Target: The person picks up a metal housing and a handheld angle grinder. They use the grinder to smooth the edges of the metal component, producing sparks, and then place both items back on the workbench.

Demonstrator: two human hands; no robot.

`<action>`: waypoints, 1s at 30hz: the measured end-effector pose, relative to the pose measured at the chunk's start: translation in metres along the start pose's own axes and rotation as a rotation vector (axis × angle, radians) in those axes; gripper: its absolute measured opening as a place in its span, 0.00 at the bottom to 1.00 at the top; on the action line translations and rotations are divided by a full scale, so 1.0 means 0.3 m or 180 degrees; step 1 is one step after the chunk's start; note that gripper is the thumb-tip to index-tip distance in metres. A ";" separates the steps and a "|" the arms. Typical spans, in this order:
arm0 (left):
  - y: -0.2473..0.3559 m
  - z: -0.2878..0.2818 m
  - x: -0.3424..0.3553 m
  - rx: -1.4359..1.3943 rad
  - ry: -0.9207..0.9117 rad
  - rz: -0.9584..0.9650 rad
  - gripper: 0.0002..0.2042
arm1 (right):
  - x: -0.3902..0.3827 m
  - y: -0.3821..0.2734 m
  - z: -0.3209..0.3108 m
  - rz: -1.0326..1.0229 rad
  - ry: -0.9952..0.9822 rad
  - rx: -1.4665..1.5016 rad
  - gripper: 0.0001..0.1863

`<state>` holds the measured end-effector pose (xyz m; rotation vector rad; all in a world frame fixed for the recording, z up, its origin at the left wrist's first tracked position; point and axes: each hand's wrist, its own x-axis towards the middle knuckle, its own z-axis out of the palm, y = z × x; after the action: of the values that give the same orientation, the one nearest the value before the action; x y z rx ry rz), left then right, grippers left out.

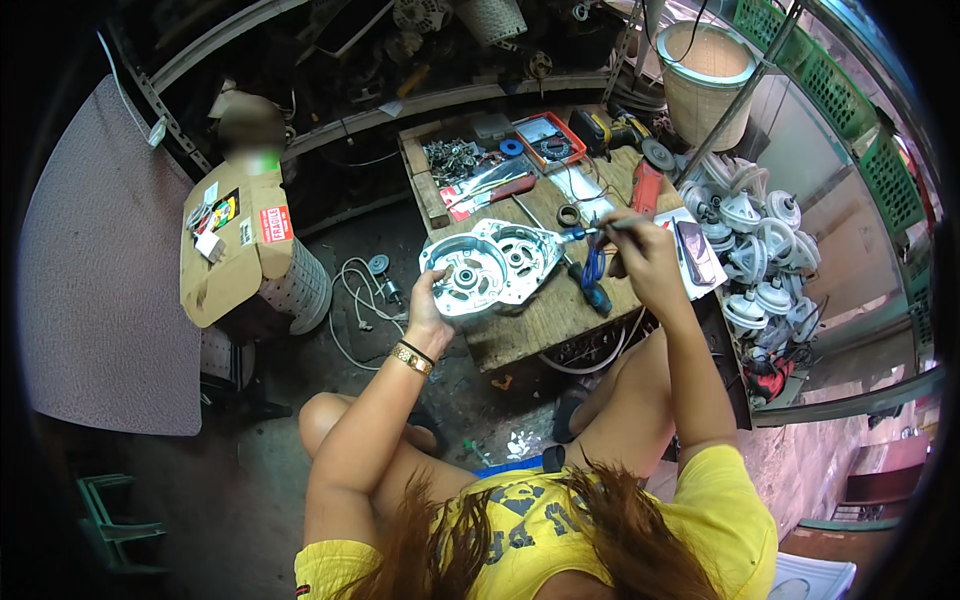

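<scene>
My left hand (428, 305) grips the left rim of a silvery metal casing (470, 275), thumb over its edge. The casing is made of two joined round hollows, each with a hub and slots, and is held tilted over the front left of the wooden bench. My right hand (640, 250) is closed around a slim dark tool (622, 224) near the casing's right end. A small blue part (573, 234) lies between that end and my right fingers; I cannot tell whether it belongs to the tool. Just below, a blue-handled screwdriver (592, 290) rests on the bench.
On the wooden bench (530, 335) are loose screws (465, 160), an orange-rimmed tray (550, 140), a red angle grinder (647, 185), a yellow drill (600, 130) and a phone (697, 250). White pulley-like parts (760, 240) pile at right. A cardboard box (235, 240) stands left.
</scene>
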<state>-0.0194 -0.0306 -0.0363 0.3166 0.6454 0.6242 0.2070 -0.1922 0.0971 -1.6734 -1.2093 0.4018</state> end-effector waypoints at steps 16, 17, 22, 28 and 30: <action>0.007 -0.036 0.004 0.0221 0.0350 0.0600 0.16 | -0.361 0.053 0.055 0.0646 0.0046 0.1567 0.30; 0.008 -0.030 0.004 0.0212 0.0346 0.0631 0.16 | -0.350 0.062 0.050 0.0602 0.0143 0.1459 0.28; 0.006 -0.034 -0.004 0.0194 0.0301 0.0676 0.17 | -0.378 0.077 0.126 -0.0297 -0.0214 -0.0755 0.26; 0.019 -0.052 0.012 0.0133 0.0189 0.0829 0.19 | -0.344 -0.058 0.102 -0.0190 0.0498 0.0011 0.27; 0.018 -0.025 -0.006 0.0101 0.0142 0.0769 0.19 | -0.350 -0.006 0.102 -0.0334 0.0483 -0.0389 0.27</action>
<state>-0.0279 -0.0268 -0.0387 0.4150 0.6657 0.8546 0.1369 -0.2659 0.0569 -1.7027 -1.2222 0.1359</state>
